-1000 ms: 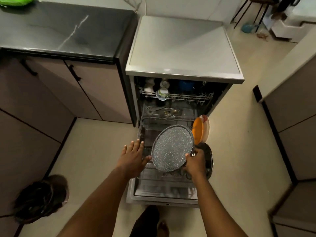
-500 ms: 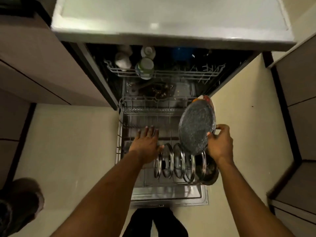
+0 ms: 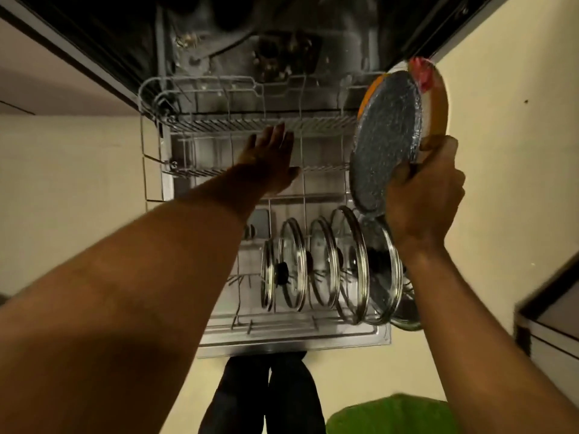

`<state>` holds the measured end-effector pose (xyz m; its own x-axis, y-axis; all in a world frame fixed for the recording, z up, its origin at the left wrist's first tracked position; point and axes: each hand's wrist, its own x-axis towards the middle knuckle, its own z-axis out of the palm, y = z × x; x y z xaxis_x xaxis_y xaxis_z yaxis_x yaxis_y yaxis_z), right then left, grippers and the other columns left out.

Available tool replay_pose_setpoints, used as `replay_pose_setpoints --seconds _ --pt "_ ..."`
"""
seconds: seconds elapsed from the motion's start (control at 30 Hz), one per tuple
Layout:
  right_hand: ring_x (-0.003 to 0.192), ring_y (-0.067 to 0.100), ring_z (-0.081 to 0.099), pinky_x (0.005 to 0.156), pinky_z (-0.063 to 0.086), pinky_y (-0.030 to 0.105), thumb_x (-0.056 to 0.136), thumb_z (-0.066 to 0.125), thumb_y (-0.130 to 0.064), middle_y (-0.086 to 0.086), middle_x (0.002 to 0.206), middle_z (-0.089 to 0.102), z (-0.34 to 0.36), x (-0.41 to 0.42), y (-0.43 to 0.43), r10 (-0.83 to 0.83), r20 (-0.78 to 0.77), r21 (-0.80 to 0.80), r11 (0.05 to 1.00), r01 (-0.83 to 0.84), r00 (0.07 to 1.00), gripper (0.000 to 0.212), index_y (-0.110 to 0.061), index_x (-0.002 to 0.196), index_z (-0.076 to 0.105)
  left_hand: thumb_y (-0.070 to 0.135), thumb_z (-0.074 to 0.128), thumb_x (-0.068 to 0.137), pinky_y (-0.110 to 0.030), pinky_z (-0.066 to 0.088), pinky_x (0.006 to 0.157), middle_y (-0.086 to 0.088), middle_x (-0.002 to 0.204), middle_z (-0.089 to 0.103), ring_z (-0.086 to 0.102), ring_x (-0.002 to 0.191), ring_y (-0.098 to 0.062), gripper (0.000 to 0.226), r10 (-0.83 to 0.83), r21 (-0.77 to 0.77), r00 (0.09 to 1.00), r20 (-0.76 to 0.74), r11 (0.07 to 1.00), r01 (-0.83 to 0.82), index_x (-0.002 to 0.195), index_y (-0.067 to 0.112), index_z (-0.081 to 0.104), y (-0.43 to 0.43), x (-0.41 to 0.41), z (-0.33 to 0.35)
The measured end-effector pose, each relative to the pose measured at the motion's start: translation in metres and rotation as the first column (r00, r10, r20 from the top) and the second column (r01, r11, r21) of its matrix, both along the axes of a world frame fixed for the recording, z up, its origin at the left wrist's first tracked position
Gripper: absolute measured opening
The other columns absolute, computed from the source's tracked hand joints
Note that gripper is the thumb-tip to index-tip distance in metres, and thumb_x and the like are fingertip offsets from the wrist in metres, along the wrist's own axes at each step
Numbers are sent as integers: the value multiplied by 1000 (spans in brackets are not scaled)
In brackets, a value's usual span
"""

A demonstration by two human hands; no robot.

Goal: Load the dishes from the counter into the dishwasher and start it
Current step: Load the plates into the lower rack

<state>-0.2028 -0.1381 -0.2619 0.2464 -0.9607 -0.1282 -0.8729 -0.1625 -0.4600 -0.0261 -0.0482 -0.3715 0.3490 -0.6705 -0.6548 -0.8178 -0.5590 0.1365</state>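
Observation:
My right hand [image 3: 423, 195] grips the lower rim of a grey speckled plate [image 3: 387, 133], held on edge over the right side of the pulled-out lower rack [image 3: 219, 126]. Just behind the plate stands an orange plate [image 3: 440, 104] with a red patch at its top. My left hand [image 3: 269, 158] reaches flat, fingers straight, over the middle of the rack and holds nothing. Several glass lids [image 3: 322, 267] with steel rims stand upright in a row at the front of the rack, below the speckled plate.
The dishwasher tub [image 3: 275, 36] opens dark above the rack, and the open door [image 3: 291, 339] lies flat at my feet. Beige floor spreads on both sides. A cabinet corner [image 3: 551, 327] juts in at the right. Something green [image 3: 388, 415] shows at the bottom edge.
The view has dropped closer to the lower rack. My right hand has carried the speckled plate up and to the right, beside the orange plate. My left hand has reached farther into the rack.

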Motion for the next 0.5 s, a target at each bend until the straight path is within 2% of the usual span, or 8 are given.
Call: replay_pose_setpoints --seconds 0.07,0.17,0.23,0.37,0.5 --pt "94 37 59 62 22 21 95 51 -14 18 107 65 -8 -2 -6 -3 -20 -10 1000 3 1000 32 -5 126 47 52 32 104 -44 -2 123 -8 165 -16 -10 152 -25 77 1 12 1000 7 1000 -1 158 14 -7 -12 4 -11" --pt "93 38 62 69 39 31 95 51 -16 17 107 67 -18 -2 -13 -8 -13 -29 1000 8 1000 32 -6 124 48 50 35 104 -44 0 124 -9 165 -15 -10 152 -25 78 20 10 1000 13 1000 -20 158 14 -8 -25 7 -25" --pt "91 39 62 72 44 36 95 52 -16 17 106 67 -20 0 -17 0 -9 -48 999 -1 1000 31 -5 123 48 48 38 104 -43 -1 124 -10 165 -14 -10 152 -25 79 37 7 999 16 999 -37 158 13 -8 -33 9 -34" --pt "95 40 57 76 33 36 94 52 -15 20 109 64 -19 9 -25 6 -25 -82 997 -8 1000 33 -5 125 48 45 42 103 -41 -2 123 -10 165 -15 -10 152 -25 80 57 15 998 12 998 -57 158 12 -8 -45 16 -48" --pt "94 40 55 75 30 36 93 52 -14 19 106 63 -21 16 -29 16 -25 -106 994 -19 1000 33 -6 125 48 43 46 102 -40 -1 124 -11 165 -14 -9 152 -25 84 70 9 998 -6 998 -70 157 11 -8 -50 20 -59"
